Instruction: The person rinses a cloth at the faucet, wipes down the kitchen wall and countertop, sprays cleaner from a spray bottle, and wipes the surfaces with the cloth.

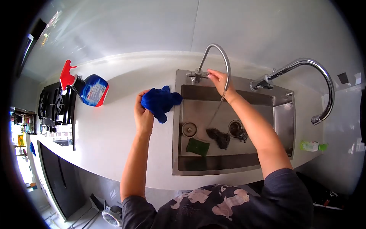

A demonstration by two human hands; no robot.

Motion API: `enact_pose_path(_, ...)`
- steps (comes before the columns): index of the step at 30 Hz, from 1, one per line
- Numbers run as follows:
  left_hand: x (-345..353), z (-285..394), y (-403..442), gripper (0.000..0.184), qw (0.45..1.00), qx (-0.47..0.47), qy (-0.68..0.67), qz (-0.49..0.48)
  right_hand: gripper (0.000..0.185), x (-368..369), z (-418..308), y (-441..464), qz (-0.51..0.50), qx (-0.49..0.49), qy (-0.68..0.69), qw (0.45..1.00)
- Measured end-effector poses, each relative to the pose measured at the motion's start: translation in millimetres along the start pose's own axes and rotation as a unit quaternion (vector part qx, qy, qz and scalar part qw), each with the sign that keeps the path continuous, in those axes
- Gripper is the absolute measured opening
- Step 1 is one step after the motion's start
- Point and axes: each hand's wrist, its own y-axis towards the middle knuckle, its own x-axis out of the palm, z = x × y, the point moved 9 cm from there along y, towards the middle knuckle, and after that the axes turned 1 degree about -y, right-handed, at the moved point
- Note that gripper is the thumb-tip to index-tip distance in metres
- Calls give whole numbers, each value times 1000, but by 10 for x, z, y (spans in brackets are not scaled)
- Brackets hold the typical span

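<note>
Fingers (139, 96) of the left hand (142, 116) are closed around a bunched blue cloth (160, 101), held on the left side of the sink (176, 133), with one corner reaching across the sink's left rim in this view; whether it touches the rim cannot be told. Fingertips of the right hand (221, 82), at the sink's far edge, pinch the small tap handle (204, 75) of a slim curved tap (218, 46) mounted on that edge. From its spout a thin stream of water (215, 114) falls into the sink.

Inside the sink's basin, a green pad (197, 147) lies near the front left, close to a round drain (189, 129). Dark mesh (219, 138) lies to the pad's right, and a dark wiry clump (242, 134) sits partly over the second drain (235, 125).

A larger chrome tap (329, 87) rises from the sink's far right edge and arches out to the right. Right of the sink is a light green bottle (313, 146). Well left of the sink are a blue spray bottle (93, 91) with a red trigger (67, 75) and, farther out, a black gas stove (57, 102). A dark printed shirt (225, 208) shows at the sink's near side.
</note>
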Motion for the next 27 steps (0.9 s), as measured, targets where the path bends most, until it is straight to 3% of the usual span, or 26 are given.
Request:
enact_pose_path(8, 97, -40, -5, 20, 999, 31, 27, 26, 25, 134, 170, 75, -38, 48, 49, 997)
enact_pose_path(11, 111, -71, 7, 21, 999, 14, 39, 35, 30, 71, 8, 107, 10, -32, 87, 996)
enact_pose_path(12, 110, -56, 23, 21, 998, 20, 41, 38, 39, -116, -409, 107, 63, -131, -11, 989)
enact_pose_path(14, 130, -94, 16, 21, 998, 7, 34, 43, 49, -168, -724, 88, 114, -227, -109, 961)
enact_pose_path(17, 177, -149, -2, 21, 999, 14, 21, 48, 52, 86, -764, 227, 46, -228, -148, 961)
enact_pose_path(19, 192, -169, 0, 21, 998, 10, 22, 51, 51, 236, -677, 332, -22, -111, -149, 982)
enact_pose_path(22, 197, -184, 11, 21, 998, 6, 26, 53, 46, 231, -655, 304, 37, -132, -143, 980)
enact_pose_path(23, 188, -183, 28, 21, 998, 13, 26, 57, 46, 228, -551, 362, 45, -89, -79, 992)
enact_pose_path(26, 101, -119, 55, 22, 997, 32, 14, 67, 44, 218, -702, 360, 77, -122, -131, 981)
enact_pose_path(27, 52, -65, 64, 23, 996, 46, -1, 73, 44, 271, -608, 399, 22, -58, -121, 991)
